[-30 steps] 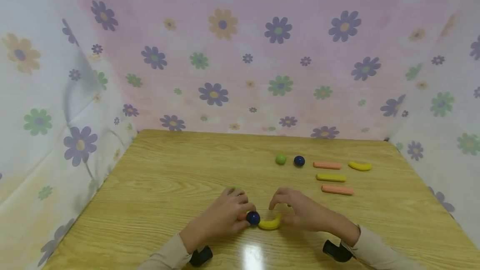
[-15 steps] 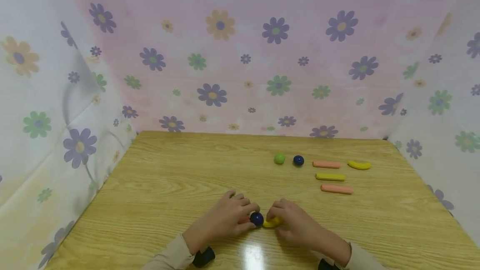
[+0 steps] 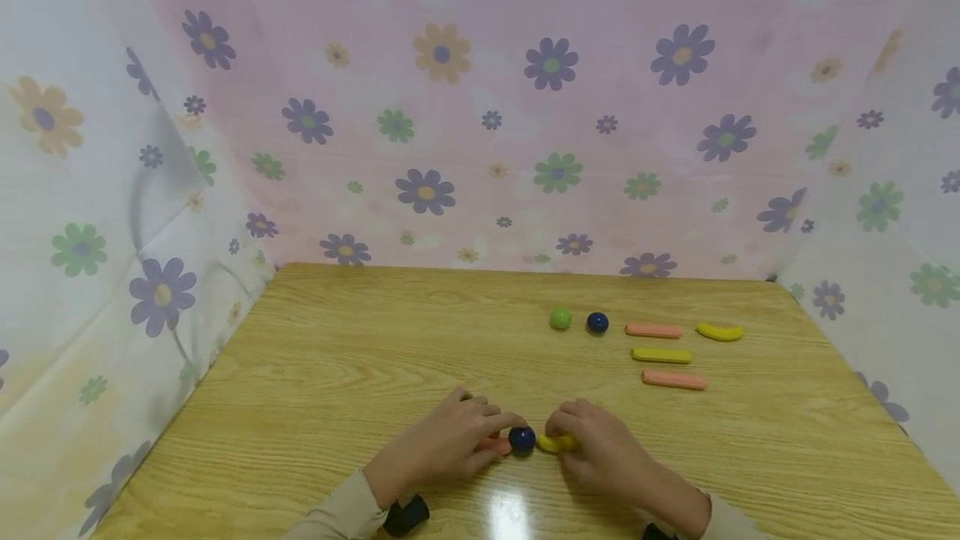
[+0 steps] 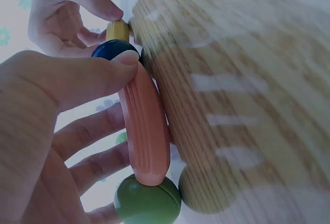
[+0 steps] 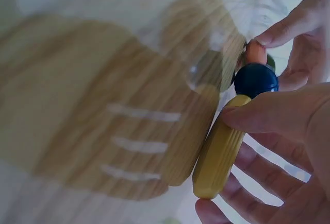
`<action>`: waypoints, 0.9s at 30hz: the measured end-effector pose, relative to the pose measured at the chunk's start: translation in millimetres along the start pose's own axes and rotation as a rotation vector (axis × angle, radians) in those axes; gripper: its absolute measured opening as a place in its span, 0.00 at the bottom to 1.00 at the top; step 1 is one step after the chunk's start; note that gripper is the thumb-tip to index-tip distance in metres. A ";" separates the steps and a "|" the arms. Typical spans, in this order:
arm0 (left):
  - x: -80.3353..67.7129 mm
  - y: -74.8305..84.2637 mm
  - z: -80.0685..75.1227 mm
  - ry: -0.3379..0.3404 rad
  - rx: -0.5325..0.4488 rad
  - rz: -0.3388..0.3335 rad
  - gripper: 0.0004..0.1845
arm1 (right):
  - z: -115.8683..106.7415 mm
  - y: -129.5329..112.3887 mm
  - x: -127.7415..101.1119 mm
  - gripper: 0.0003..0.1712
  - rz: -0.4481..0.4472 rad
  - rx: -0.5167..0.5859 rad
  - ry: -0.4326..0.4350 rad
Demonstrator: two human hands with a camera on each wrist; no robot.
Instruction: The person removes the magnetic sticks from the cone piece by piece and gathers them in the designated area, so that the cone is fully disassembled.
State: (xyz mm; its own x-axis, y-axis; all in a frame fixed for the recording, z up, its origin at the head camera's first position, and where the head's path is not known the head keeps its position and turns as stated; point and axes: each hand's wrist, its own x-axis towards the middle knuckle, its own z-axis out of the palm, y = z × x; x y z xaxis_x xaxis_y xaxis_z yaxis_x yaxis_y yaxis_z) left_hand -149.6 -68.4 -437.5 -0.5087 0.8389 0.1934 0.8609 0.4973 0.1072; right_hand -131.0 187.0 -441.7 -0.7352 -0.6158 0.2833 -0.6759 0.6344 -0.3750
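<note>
A glossy, wood-grain table (image 3: 337, 373) is seen, backed by flower-printed cloth (image 3: 480, 107). The blue ball (image 3: 522, 439) looks smooth and shiny; the pink stick (image 4: 147, 131) is finely ribbed and matt.

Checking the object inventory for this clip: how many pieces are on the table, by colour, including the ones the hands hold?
Green balls: 2, one seen clearly only in the left wrist view
Blue balls: 2
Pink pieces: 3
Yellow pieces: 3
Total: 10

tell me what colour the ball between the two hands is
Dark blue. The ball shows best in the head view, lying between both hands on the table.
</note>
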 end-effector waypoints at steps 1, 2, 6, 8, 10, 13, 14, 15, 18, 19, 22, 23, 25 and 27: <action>0.0 0.3 0.1 -0.003 -0.007 -0.005 0.21 | -0.9 1.1 -1.3 0.17 0.021 0.005 0.001; 0.1 0.6 0.4 -0.004 -0.012 -0.009 0.21 | -2.2 2.1 -2.7 0.17 0.043 0.010 0.004; 0.5 1.6 0.4 -0.007 -0.013 -0.014 0.22 | -9.2 7.5 -8.1 0.16 0.129 0.028 -0.007; 0.5 2.0 0.1 -0.006 -0.012 -0.015 0.21 | -13.7 10.3 -10.4 0.16 0.164 0.034 -0.020; 0.5 2.2 -0.4 -0.007 -0.013 -0.015 0.21 | -17.9 13.3 -12.8 0.15 0.191 0.040 -0.030; 0.5 2.4 -0.4 -0.009 -0.019 -0.019 0.21 | -24.9 17.8 -16.4 0.16 0.207 0.052 -0.027; 0.4 2.3 -0.3 -0.007 -0.019 -0.018 0.20 | -27.1 19.5 -17.7 0.16 0.203 0.055 -0.019; 0.2 2.2 -0.1 -0.006 -0.017 -0.017 0.21 | -29.2 21.4 -18.8 0.16 0.196 0.059 -0.011; -0.2 1.9 0.6 -0.002 -0.016 -0.016 0.21 | -35.5 27.5 -23.0 0.18 0.173 0.076 0.024; -0.3 1.9 0.6 0.000 -0.016 -0.016 0.21 | -37.4 29.7 -24.6 0.18 0.169 0.078 0.038; -0.5 2.3 0.5 0.005 -0.023 -0.019 0.21 | -42.9 36.8 -29.7 0.20 0.162 0.085 0.083; -0.5 2.6 0.4 0.006 -0.024 -0.019 0.21 | -44.9 39.1 -31.3 0.20 0.162 0.081 0.100; -0.3 3.2 0.0 0.009 -0.022 -0.019 0.20 | -48.9 44.1 -34.6 0.21 0.163 0.064 0.139; -0.1 3.6 -0.4 0.007 -0.020 -0.018 0.20 | -53.5 48.6 -37.9 0.22 0.172 0.045 0.170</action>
State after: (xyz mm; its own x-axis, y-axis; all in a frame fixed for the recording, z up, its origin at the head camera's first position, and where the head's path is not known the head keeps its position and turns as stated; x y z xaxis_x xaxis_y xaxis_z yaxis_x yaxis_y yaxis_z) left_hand -146.4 -66.8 -436.8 -0.5238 0.8284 0.1982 0.8518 0.5074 0.1303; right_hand -138.7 266.1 -423.4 -0.8397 -0.4109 0.3551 -0.5402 0.6992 -0.4683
